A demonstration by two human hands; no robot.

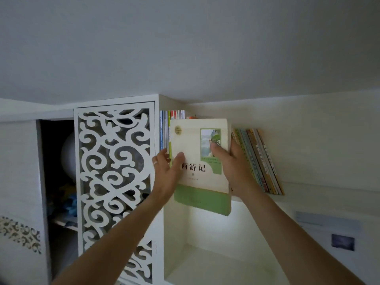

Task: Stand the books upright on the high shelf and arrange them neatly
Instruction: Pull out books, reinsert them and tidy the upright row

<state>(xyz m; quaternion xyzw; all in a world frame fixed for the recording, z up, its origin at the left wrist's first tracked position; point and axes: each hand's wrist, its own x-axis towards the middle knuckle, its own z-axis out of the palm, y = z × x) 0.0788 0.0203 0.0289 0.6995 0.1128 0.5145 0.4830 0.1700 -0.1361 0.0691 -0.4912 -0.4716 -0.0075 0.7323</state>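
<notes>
Head view: book [202, 161] titled "西游记"

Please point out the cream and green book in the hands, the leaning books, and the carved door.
cream and green book [197, 177], head view, front cover.
leaning books [259, 159], head view, spines.
carved door [115, 182], head view, fretwork.

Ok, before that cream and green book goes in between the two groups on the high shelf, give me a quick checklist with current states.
1. Hold on the cream and green book: ok, left hand and right hand both hold it by its sides.
2. Book upright: ok, cover facing the camera.
3. Gap on the high shelf: cannot tell, the book hides it.
4. Left group of books: ok, upright.
5. Right group of books: not ok, leaning left.
6. Book's bottom edge above the shelf: not ok, hangs below.
</notes>
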